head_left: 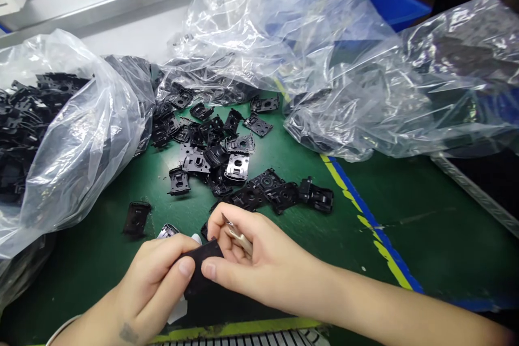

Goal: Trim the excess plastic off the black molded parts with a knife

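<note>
My left hand is closed, pinching a flat black plastic part by its left side between thumb and bent fingers. At the other side of this part, the thumb and index finger of my right hand press on it. Tucked inside the right palm is a small knife with a pointed metal tip and a pale handle. Just beyond the hands lie a loose black plate and a shiny black piece. My fingers hide some of the held part.
Several black plastic parts are heaped on the green mat. A clear bag full of black parts bulges at left. More clear plastic bags spread across the back and right. Blue bins stand behind; blue-yellow tape crosses the mat.
</note>
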Demonstrator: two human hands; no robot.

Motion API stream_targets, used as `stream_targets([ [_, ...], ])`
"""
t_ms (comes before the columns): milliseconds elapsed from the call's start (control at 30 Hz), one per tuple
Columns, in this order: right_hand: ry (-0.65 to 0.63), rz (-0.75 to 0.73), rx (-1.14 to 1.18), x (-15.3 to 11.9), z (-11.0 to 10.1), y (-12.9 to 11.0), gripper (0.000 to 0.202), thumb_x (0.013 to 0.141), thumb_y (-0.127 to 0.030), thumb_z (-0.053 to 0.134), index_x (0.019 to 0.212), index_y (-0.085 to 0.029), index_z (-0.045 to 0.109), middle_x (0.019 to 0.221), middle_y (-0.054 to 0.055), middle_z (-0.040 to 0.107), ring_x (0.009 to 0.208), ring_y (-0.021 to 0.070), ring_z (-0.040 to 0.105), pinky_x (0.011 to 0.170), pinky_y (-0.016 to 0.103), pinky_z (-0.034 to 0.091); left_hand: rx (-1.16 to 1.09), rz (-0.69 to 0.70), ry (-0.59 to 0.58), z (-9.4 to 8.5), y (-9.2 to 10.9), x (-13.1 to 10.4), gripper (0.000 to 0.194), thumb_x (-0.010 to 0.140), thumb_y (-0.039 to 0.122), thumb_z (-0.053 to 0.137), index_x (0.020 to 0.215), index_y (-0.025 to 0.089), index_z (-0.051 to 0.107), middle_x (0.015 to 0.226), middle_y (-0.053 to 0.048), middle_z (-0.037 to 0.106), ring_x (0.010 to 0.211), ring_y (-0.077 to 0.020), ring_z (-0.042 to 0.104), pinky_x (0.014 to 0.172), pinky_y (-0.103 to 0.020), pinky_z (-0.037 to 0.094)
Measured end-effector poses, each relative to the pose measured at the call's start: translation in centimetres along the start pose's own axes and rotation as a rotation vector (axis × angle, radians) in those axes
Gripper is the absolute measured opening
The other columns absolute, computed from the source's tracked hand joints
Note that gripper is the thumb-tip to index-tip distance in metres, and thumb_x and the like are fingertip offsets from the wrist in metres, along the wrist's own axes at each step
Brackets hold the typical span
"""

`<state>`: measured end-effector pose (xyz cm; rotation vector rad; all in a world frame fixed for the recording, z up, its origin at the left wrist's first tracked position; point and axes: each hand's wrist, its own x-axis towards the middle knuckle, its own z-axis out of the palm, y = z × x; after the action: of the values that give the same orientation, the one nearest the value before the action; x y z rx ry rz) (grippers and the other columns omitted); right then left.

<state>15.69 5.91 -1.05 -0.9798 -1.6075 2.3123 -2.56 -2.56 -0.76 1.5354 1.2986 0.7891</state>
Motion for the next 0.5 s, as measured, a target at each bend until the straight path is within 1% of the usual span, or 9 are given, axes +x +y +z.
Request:
stream_targets([
  [100,-0.012,-0.035,0.012,-0.2,0.0,0.0,0.019,0.08,-0.023,0.064,0.079,-0.019,0.045,0.059,-0.009,0.04,0.055,0.0079,0.036,0.05,0.02,0.031,-0.014,0.006,-0.036,0.2,-0.1,-0.1,0.027,0.1,0.031,0.036,0.084,0.023,0.056,0.061,0.003,0.05,0.052,-0.011,0.046,0.052,-0.024,0.034],
  [167,-0.05,-0.02,0.053,-0.3,-0.3,-0.2,0.019,0.081,-0.025,0.064,0.079,-0.019,0.047,0.058,-0.009,0.039,0.055,0.0075,0.034,0.05,0.02,0.029,-0.028,-0.009,-0.055,0.1,-0.2,-0.1,0.026,0.1,0.028,0.036,0.086,0.023,0.057,0.063,0.003,0.052,0.054,-0.0105,0.047,0.053,-0.023,0.034],
  [233,-0.115,0.01,0.101,-0.3,-0.6,-0.3,0.023,0.082,-0.031,0.066,0.079,-0.019,0.047,0.057,-0.009,0.039,0.053,0.0073,0.035,0.05,0.019,0.03,-0.041,-0.04,-0.073,-0.1,-0.3,-0.2,0.026,0.099,0.028,0.037,0.087,0.023,0.059,0.064,0.003,0.052,0.055,-0.01,0.046,0.053,-0.022,0.032],
  [300,-0.175,0.035,0.136,-0.2,-0.8,-0.3,0.028,0.081,-0.038,0.068,0.079,-0.018,0.048,0.057,-0.009,0.042,0.053,0.0077,0.04,0.05,0.019,0.031,-0.07,-0.086,-0.097,-0.2,-0.3,-0.2,0.027,0.099,0.031,0.037,0.088,0.022,0.061,0.062,0.003,0.05,0.055,-0.0098,0.045,0.053,-0.022,0.031],
  [367,-0.216,0.042,0.148,-0.2,-1.0,-0.2,0.029,0.082,-0.041,0.067,0.079,-0.018,0.049,0.057,-0.008,0.046,0.052,0.0072,0.042,0.048,0.018,0.031,-0.129,-0.137,-0.121,-0.4,-0.3,-0.2,0.03,0.099,0.036,0.038,0.087,0.021,0.062,0.062,0.003,0.048,0.055,-0.0097,0.044,0.053,-0.022,0.03],
  [500,-0.3,0.066,0.163,-0.2,-1.2,0.1,0.023,0.086,-0.038,0.06,0.086,-0.018,0.049,0.06,-0.006,0.052,0.046,0.0053,0.037,0.042,0.015,0.027,-0.269,-0.237,-0.155,-0.7,-0.1,-0.2,0.037,0.096,0.045,0.041,0.08,0.017,0.06,0.062,0.002,0.047,0.056,-0.01,0.041,0.053,-0.022,0.029],
])
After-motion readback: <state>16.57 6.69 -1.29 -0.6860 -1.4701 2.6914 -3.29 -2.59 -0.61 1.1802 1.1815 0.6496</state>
